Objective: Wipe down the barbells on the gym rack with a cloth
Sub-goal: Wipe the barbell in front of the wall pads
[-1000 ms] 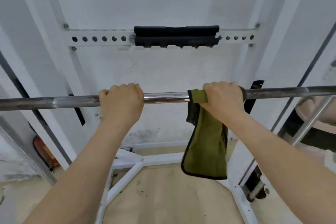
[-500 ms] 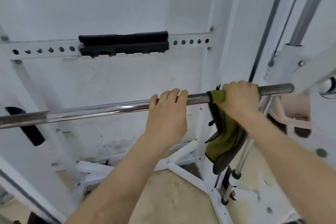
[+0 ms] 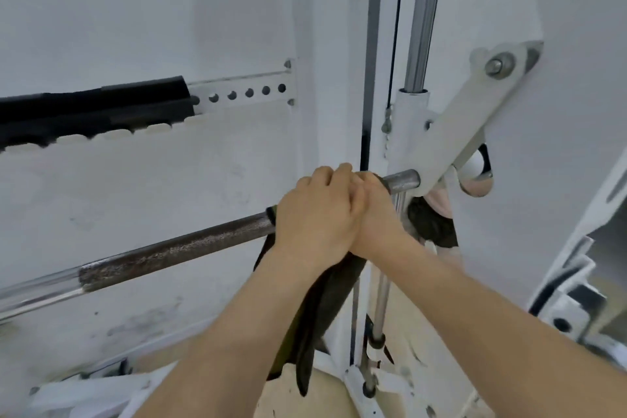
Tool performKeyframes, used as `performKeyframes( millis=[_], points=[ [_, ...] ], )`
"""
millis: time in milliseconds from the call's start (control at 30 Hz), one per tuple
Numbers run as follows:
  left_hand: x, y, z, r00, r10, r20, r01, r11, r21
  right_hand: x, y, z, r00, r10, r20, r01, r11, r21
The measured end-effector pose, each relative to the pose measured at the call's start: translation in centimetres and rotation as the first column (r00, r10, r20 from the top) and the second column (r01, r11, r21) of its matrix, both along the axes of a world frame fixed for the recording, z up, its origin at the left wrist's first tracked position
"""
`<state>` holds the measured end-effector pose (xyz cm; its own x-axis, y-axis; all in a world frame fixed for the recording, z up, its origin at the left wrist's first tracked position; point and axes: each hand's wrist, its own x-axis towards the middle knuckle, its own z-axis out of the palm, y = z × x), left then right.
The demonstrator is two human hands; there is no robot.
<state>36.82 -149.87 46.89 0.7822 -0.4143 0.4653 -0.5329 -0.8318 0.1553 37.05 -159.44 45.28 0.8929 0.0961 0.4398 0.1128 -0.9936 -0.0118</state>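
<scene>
The steel barbell [image 3: 176, 248] runs from lower left up to its right end at the rack's white bracket. A dark green cloth [image 3: 325, 302] is wrapped over the bar near that end and hangs down below my hands. My left hand [image 3: 315, 217] grips the bar over the cloth, whose edge pokes out just left of my fingers. My right hand [image 3: 376, 217] grips the cloth-covered bar right beside it, touching and partly tucked under my left hand. Both hands sit close to the bar's right end.
A white pivot bracket [image 3: 458, 119] and a chrome guide rod [image 3: 422, 17] stand right of my hands. A black pad [image 3: 95, 105] sits on a perforated white crossbar at upper left. White frame tubes [image 3: 84, 394] lie on the beige floor below.
Both hands slid right along the bar with the cloth. My left hand closed the gap and now sits on the cloth against my right hand. The view swung right.
</scene>
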Motion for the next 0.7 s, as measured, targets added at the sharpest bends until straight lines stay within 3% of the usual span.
performKeyframes(
  millis=[100, 200, 233, 333, 433, 533, 700],
  points=[
    [0.5, -4.9, -0.2, 0.992, -0.126, -0.023, 0.127, 0.988, 0.091, -0.5, -5.2, -1.0, 0.992, -0.089, 0.091, 0.085, 0.995, 0.049],
    [1.6, -6.8, 0.9, 0.982, -0.162, -0.093, 0.173, 0.977, 0.122, -1.0, -6.1, -1.3, 0.985, -0.173, 0.028, 0.152, 0.922, 0.356],
    [2.2, -6.8, 1.4, 0.974, -0.173, -0.145, 0.187, 0.978, 0.09, -1.5, -5.6, -1.1, 0.98, -0.187, 0.063, 0.149, 0.912, 0.382],
    [3.0, -6.4, 2.3, 0.949, -0.182, -0.256, 0.195, 0.98, 0.025, -3.7, -5.7, -2.2, 0.973, -0.152, 0.174, 0.125, 0.98, 0.157],
    [2.6, -6.9, 2.0, 0.976, -0.075, -0.203, 0.127, 0.958, 0.259, -7.1, -7.0, -4.7, 0.977, -0.155, 0.144, 0.112, 0.957, 0.269],
    [2.9, -9.0, 1.8, 0.996, -0.017, -0.092, 0.053, 0.913, 0.404, -9.0, -7.2, -6.1, 0.976, -0.191, 0.107, 0.124, 0.886, 0.448],
    [3.7, -11.0, 1.4, 1.0, 0.02, -0.015, -0.014, 0.941, 0.337, -8.4, -6.8, -5.4, 0.978, -0.204, -0.033, 0.163, 0.665, 0.729]
  ],
)
